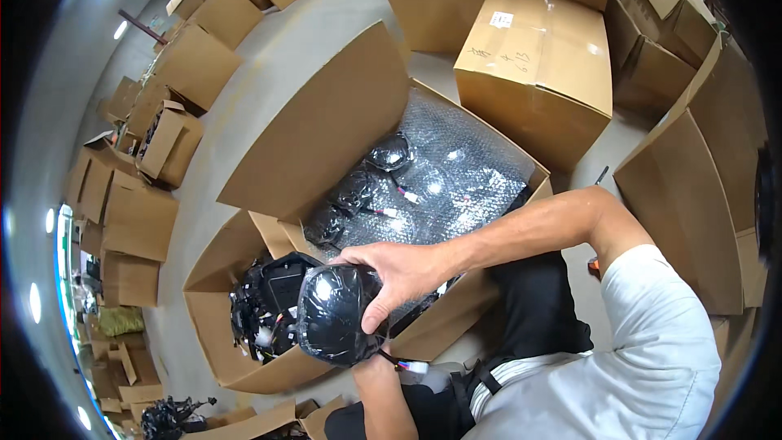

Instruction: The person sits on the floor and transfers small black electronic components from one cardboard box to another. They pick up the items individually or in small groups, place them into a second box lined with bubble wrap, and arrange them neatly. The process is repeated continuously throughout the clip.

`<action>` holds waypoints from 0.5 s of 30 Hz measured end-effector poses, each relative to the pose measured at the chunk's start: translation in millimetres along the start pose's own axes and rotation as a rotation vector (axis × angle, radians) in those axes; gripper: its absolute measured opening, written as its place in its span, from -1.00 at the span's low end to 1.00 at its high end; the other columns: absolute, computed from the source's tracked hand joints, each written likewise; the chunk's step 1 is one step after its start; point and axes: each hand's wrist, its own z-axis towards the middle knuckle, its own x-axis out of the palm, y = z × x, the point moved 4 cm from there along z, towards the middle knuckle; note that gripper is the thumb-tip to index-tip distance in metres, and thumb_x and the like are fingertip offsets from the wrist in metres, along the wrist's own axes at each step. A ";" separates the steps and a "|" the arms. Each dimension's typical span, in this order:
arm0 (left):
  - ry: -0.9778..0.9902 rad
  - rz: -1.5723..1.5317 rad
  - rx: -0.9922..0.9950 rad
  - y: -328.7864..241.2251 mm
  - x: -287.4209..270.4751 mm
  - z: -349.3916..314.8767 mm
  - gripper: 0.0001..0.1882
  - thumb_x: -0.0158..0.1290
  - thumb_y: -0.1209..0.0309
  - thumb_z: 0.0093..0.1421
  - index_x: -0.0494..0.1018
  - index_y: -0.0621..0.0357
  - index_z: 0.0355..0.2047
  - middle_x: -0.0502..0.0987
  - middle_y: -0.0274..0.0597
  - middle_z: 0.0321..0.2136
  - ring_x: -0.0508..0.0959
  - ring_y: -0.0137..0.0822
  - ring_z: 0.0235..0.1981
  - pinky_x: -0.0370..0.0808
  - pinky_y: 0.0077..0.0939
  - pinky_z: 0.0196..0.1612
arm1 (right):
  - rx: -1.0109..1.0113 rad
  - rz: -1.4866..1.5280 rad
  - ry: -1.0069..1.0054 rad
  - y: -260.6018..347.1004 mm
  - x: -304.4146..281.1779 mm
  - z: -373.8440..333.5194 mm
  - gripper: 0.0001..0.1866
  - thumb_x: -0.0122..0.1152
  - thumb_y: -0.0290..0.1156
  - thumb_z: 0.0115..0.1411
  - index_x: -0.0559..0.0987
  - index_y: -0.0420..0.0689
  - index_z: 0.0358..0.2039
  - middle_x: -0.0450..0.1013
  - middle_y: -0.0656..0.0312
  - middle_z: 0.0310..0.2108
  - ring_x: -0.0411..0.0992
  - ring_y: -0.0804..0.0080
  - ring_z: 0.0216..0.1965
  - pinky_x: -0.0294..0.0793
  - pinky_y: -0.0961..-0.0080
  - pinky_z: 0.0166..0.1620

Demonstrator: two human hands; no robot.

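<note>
My right hand (403, 273) is closed over the top and right side of a rounded black part (336, 314) wrapped in clear plastic, its thumb pressed on the near face. From the part's lower edge hang thin wires with a white connector (417, 367). My left hand (376, 365) reaches up beneath the part, which hides its fingers. Behind and below the part stands an open carton (297, 376) holding black parts with wires (265, 301). Beyond it, another open carton (509, 151) holds bubble wrap (472, 163) with several plastic-wrapped black parts (391, 152) on it.
A raised flap (326, 122) stands on the far carton's left side. A taped carton (533, 57) sits behind it, and a tall open one (684, 195) at the right. More cartons line the left (134, 220). Bundled black parts (171, 420) lie at the lower left.
</note>
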 end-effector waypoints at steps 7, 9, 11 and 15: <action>-0.486 -0.257 -0.111 -43.0 -46.2 20.5 -0.79 0.10 0.35 0.30 0.54 0.14 -0.10 0.67 -0.23 -0.23 0.67 -0.35 -0.25 0.63 -0.44 -0.28 | 0.147 -0.101 -0.647 -47.9 -189.4 -4.3 -0.40 0.50 -0.08 0.10 0.57 -0.25 0.00 0.61 0.15 -0.17 0.57 0.44 -0.20 0.58 0.43 -0.09; -0.515 -0.218 -0.176 -31.2 -62.8 4.3 -0.79 0.11 0.34 0.30 0.54 0.12 -0.11 0.67 -0.24 -0.24 0.67 -0.36 -0.26 0.61 -0.45 -0.32 | 0.218 -0.194 -0.811 -100.1 -268.6 -0.4 -0.48 0.40 -0.13 0.18 0.57 -0.26 0.00 0.61 0.10 -0.20 0.59 0.39 -0.20 0.57 0.41 -0.08; -0.530 -0.181 -0.294 -10.2 -81.3 -8.2 -0.76 0.13 0.30 0.28 0.53 0.08 -0.08 0.67 -0.26 -0.24 0.67 -0.35 -0.25 0.56 -0.47 -0.38 | 0.385 -0.407 -0.834 -122.8 -297.9 4.4 -0.49 0.36 -0.19 0.19 0.56 -0.35 -0.02 0.60 -0.09 -0.13 0.57 0.14 -0.06 0.50 0.29 0.06; -0.523 -0.165 -0.362 8.1 -71.9 -20.3 -0.71 0.14 0.27 0.27 0.52 0.05 -0.04 0.67 -0.26 -0.22 0.68 -0.26 -0.25 0.52 -0.44 -0.42 | 0.554 -1.178 -0.810 -161.8 -302.1 -0.4 -0.55 0.27 -0.16 0.25 0.55 -0.32 -0.07 0.52 -0.08 -0.03 0.49 -0.03 0.03 0.47 0.12 0.09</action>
